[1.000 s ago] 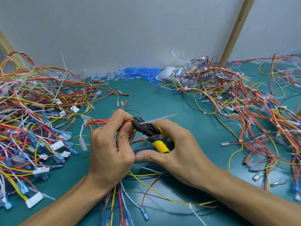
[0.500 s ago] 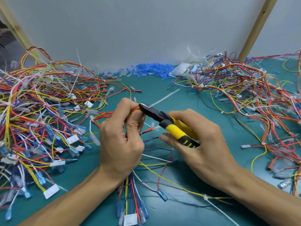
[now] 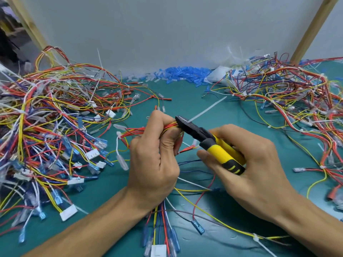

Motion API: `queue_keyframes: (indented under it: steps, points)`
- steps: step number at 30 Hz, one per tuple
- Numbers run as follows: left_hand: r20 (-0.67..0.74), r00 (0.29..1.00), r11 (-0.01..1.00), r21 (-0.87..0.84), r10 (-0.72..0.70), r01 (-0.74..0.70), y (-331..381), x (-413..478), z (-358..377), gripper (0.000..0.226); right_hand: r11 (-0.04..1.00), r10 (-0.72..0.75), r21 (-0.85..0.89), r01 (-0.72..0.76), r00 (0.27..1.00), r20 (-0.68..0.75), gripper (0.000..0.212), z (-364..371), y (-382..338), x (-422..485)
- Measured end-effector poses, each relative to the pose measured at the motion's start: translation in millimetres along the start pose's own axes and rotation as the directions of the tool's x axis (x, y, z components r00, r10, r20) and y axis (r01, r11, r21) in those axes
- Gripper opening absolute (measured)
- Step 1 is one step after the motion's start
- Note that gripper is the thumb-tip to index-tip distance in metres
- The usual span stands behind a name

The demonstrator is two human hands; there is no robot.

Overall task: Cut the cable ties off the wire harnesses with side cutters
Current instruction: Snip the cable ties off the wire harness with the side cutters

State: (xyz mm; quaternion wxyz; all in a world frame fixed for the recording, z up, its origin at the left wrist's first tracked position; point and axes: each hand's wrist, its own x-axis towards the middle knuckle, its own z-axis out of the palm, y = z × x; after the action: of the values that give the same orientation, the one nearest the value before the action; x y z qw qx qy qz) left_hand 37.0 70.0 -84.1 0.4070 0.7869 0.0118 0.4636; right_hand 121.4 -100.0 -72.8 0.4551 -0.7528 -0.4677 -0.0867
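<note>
Cutters (image 3: 219,151) now slope up to the left with their nose at the left forefinger; a second ago they lay flatter and lower, by the thumb. Right hand (image 3: 256,175) grips both yellow handles, fingers curled round them. Left hand (image 3: 152,164) grips the harness (image 3: 141,131), a red and yellow bundle pinched between thumb and fingers, with loose ends trailing out below the wrist. Jaws sit on the bundle at the root of a white tie (image 3: 206,110), whose tail sticks out up and right over bare bench (image 3: 185,93). That bare strip runs from the hands to the wall (image 3: 167,34), which closes the far edge, with blue sleeves (image 3: 183,74) heaped along it. Wire piles (image 3: 46,117) crowd both sides, and wooden posts (image 3: 315,28) stand at the far corners.
</note>
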Motion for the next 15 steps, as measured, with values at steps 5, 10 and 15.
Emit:
queue_keyframes:
  steps: [5,10,15]
  points:
    - [0.001,0.998,0.998,-0.011,-0.06,0.06,0.2,3.6,4.0,0.023,1.0,-0.003,-0.022,0.002,1.0,-0.002,0.032,-1.3,3.6,0.6]
    - [0.001,0.996,0.995,-0.042,-0.085,0.085,3.2,2.2,7.1,0.024,0.999,-0.004,-0.046,0.004,1.0,-0.003,0.037,2.9,0.6,-0.1]
    - [0.026,0.995,0.995,-0.038,-0.095,0.096,4.0,0.8,5.8,0.015,0.999,-0.012,-0.053,0.012,1.0,0.007,0.03,5.2,-0.9,0.8]
